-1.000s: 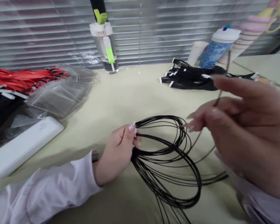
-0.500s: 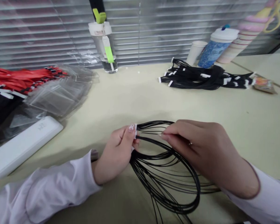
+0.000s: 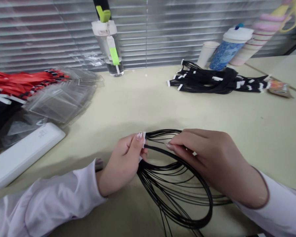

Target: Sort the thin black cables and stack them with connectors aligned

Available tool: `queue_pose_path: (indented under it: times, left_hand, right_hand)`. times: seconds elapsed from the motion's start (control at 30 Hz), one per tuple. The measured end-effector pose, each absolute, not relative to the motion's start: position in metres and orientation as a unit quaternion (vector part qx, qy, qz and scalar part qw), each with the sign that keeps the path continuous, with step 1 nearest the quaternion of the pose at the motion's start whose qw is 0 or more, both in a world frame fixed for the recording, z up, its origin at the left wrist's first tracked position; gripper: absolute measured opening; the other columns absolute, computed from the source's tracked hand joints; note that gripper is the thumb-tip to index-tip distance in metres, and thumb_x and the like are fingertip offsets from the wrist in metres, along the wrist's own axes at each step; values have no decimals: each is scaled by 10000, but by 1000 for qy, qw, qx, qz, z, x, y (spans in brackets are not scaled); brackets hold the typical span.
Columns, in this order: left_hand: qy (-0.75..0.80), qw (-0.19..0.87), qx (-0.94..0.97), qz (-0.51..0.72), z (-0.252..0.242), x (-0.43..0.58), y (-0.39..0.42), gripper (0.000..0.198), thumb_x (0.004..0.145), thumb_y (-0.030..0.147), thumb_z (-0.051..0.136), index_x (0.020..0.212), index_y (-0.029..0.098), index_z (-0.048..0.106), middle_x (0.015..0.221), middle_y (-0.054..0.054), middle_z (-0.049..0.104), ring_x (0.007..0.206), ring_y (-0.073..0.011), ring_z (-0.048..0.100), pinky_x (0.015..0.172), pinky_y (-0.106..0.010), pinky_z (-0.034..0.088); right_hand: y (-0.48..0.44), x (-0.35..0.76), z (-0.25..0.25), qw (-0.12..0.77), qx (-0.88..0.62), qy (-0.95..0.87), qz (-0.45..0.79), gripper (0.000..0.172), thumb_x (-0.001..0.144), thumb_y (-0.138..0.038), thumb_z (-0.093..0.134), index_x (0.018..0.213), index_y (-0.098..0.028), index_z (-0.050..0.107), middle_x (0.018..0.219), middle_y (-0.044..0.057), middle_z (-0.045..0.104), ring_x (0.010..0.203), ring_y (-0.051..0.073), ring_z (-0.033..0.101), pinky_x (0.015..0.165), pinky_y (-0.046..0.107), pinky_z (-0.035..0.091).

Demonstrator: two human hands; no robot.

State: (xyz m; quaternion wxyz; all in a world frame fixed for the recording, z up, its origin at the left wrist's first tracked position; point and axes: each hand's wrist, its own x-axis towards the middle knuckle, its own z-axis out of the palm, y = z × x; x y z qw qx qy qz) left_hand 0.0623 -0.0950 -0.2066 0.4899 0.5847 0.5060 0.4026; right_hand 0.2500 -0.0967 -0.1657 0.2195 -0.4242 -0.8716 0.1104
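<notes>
White connector held over table, clamped by left hand between thumb and fingers. Black wires apparently already fitted at upper and lower parts; middle gap seemingly left to be filled. Thin wire pinched by right hand before connector face; seating cannot be told. Behind, connector-ended black cables piled near paper cup.

We count one bare left hand and one bare right hand at lower centre, one clear bottle at upper left, one plain white cup and one blue-patterned, white-lidded cup at upper right.
</notes>
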Motion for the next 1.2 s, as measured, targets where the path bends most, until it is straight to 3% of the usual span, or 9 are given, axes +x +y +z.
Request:
queue_pose_path:
  times: [0.23, 0.43, 0.8, 1.2]
  left_hand:
    - [512, 470, 605, 388, -204, 63, -96, 387, 884, 378, 318, 586, 160, 430, 510, 21, 459, 460, -72, 409, 447, -192, 344]
    - [489, 451, 646, 374, -203, 63, -98, 394, 886, 378, 304, 581, 163, 430, 522, 10, 485, 451, -77, 411, 431, -196, 341]
    - [480, 442, 660, 372, -204, 63, -99, 381, 891, 360, 295, 603, 160, 445, 530, 8, 502, 474, -78, 455, 436, -186, 357]
    - [477, 437, 669, 367, -203, 62, -99, 382, 894, 337, 296, 595, 155, 449, 529, 10, 504, 475, -72, 453, 443, -177, 358]
  right_hand:
    - [-96, 249, -167, 221, -411, -879, 95, 239, 885, -240, 383, 811, -170, 599, 704, 28, 570, 623, 105, 486, 564, 243, 323]
    - [-99, 240, -170, 168, -415, -888, 107, 236, 878, -228, 360, 730, -151, 526, 660, 17, 533, 580, 101, 438, 548, 241, 295]
    - [-98, 239, -171, 161, -405, -895, 95, 255, 883, -230, 327, 686, -155, 473, 611, 0, 497, 529, 92, 357, 528, 251, 224]
    - [-99, 239, -170, 169, -405, -894, 90, 255, 875, -214, 341, 662, -158, 470, 589, -5, 488, 519, 96, 357, 523, 260, 223]
